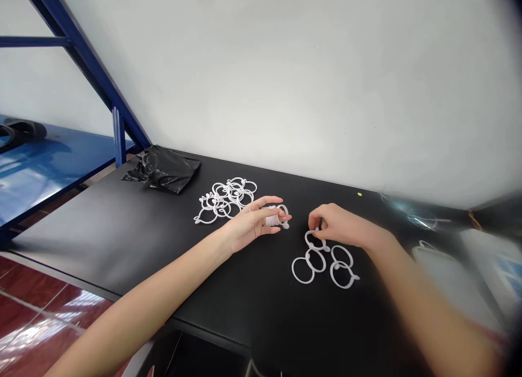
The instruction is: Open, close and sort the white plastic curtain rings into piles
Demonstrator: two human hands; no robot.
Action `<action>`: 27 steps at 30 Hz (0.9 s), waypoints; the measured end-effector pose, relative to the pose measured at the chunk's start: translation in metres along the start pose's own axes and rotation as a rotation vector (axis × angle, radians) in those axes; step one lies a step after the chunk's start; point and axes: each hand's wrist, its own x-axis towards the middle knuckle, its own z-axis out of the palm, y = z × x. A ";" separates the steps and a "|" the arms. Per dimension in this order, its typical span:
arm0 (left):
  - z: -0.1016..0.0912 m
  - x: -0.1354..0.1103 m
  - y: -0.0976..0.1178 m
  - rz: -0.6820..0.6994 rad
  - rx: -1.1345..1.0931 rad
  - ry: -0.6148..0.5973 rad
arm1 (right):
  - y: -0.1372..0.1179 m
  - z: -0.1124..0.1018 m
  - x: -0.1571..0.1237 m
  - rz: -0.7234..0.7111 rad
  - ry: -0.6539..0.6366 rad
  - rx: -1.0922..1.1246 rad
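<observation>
My left hand [253, 222] is closed around a stack of white plastic rings [275, 216], held just above the black table [122, 235]. My right hand [340, 224] pinches the top of one white ring [313, 240] lying on the table. Several more loose white rings [326, 264] lie right below that hand. A bigger heap of white rings [225, 198] lies beyond my left hand, towards the wall.
A crumpled black plastic bag [163, 169] sits at the table's far left. A blue metal rack [81, 56] with a blue shelf [36, 165] stands to the left. Blurred clear and white items [424, 224] lie at the right. A white wall backs the table.
</observation>
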 end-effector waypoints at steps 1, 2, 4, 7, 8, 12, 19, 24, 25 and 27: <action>0.000 0.000 0.000 0.005 -0.007 -0.004 | -0.001 -0.001 0.001 -0.005 0.005 0.015; 0.000 0.000 0.001 0.008 -0.012 -0.012 | -0.002 -0.002 0.002 -0.013 0.026 0.040; 0.001 -0.001 0.001 0.014 -0.014 -0.034 | -0.006 -0.006 0.002 -0.026 0.097 0.099; 0.002 -0.002 0.001 0.028 -0.005 -0.067 | -0.013 -0.011 0.001 -0.012 0.170 0.167; 0.003 -0.002 0.001 0.030 0.000 -0.075 | -0.015 -0.011 0.001 -0.008 0.179 0.189; 0.004 -0.002 -0.001 0.021 0.005 -0.123 | -0.029 -0.002 0.001 -0.066 0.244 0.287; 0.003 -0.003 0.000 0.020 -0.084 -0.136 | -0.042 0.008 0.001 -0.176 0.279 0.155; 0.003 -0.002 0.001 0.019 -0.066 -0.114 | -0.022 0.004 0.004 -0.071 0.232 0.003; 0.004 -0.002 0.002 0.019 -0.057 -0.114 | -0.018 0.004 0.005 -0.050 0.219 -0.051; 0.004 -0.003 0.002 0.019 -0.050 -0.108 | -0.011 0.006 0.008 -0.037 0.184 -0.147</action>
